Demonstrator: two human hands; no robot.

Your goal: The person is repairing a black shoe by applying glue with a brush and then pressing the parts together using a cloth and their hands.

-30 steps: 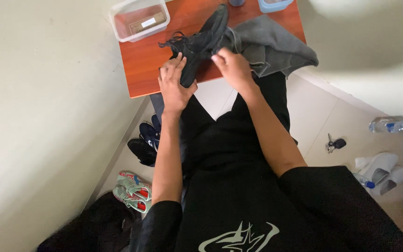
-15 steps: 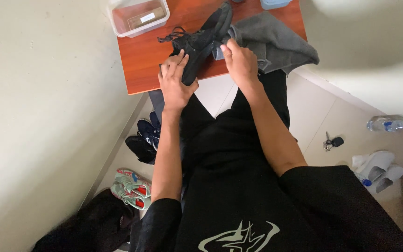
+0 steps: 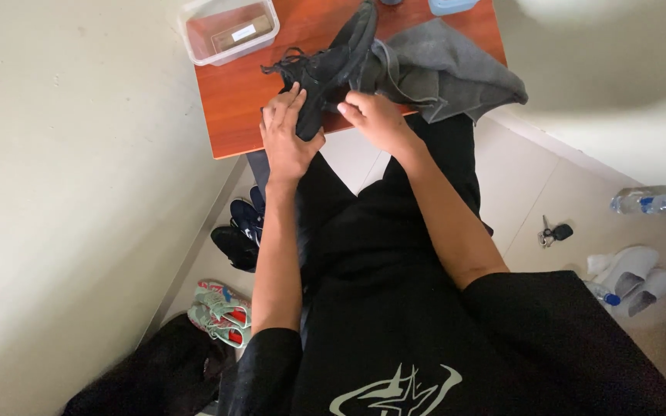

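Observation:
A black lace-up shoe [image 3: 331,65] lies tilted over the near edge of a small reddish-brown table [image 3: 248,100]. My left hand [image 3: 285,137] grips the shoe's near end from the left side. My right hand [image 3: 375,121] rests against the shoe's right side, fingers curled toward it; whether it grips is hard to tell. A grey cloth [image 3: 445,69] is bunched on the table just right of the shoe.
A clear plastic box [image 3: 227,29] with a small item inside stands at the table's far left. On the floor: dark shoes [image 3: 242,231], green-and-red sneakers [image 3: 220,312], a water bottle [image 3: 649,202], keys [image 3: 554,231], white slippers [image 3: 630,273]. A wall runs along the left.
My right hand slid from the shoe's far right side toward its near end, closer to my left hand. The shoe and left hand stayed about where they were.

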